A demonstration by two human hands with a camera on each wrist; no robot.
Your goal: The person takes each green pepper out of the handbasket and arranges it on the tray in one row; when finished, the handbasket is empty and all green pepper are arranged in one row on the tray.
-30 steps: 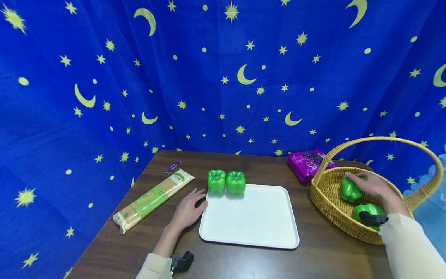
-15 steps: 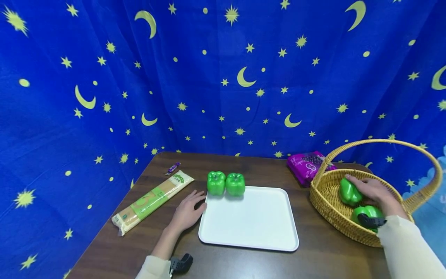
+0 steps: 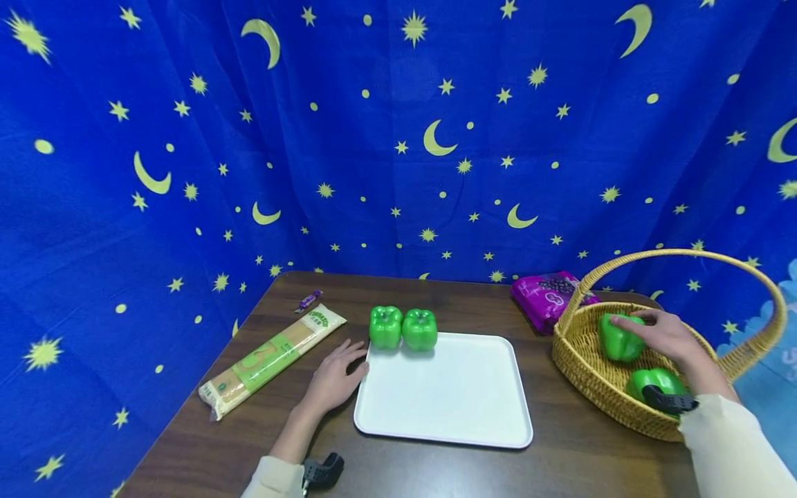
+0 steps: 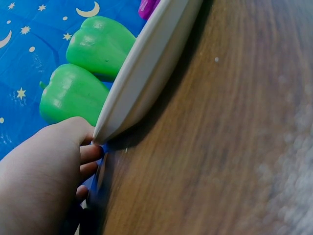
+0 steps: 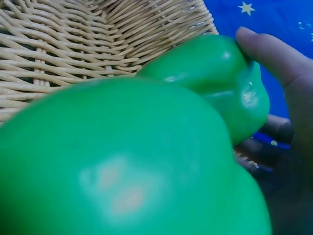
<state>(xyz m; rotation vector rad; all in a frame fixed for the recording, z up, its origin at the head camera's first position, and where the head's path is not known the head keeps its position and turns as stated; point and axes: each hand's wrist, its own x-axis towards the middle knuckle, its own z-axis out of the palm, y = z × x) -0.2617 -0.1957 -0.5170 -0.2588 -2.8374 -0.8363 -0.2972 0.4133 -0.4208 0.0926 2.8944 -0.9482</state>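
Observation:
In the head view, my right hand [image 3: 669,337] is inside the wicker basket [image 3: 591,384]. Its thumb and fingers grip a glossy green bell pepper [image 3: 619,337]. A second green pepper [image 3: 654,382] sits nearer in the basket, partly covered by the wrist strap; it fills the front of the right wrist view. My left hand [image 3: 339,373] lies beside the white tray [image 3: 448,391], its fingers relaxed and its thumb at the left rim. Two more green peppers, one [image 3: 385,328] left of the other [image 3: 420,330], stand side by side at the tray's far left corner.
A long pack of noodles [image 3: 274,360] lies left of the tray, with a small purple wrapped candy [image 3: 308,301] behind it. A purple package [image 3: 548,297] stands behind the basket. The basket's tall handle [image 3: 679,253] arches over the right arm. A blue star-patterned curtain [image 3: 373,159] hangs behind the table.
My right hand has turned the gripped pepper more upright and shifted it slightly left within the basket. The left hand and the peppers on the tray have stayed put.

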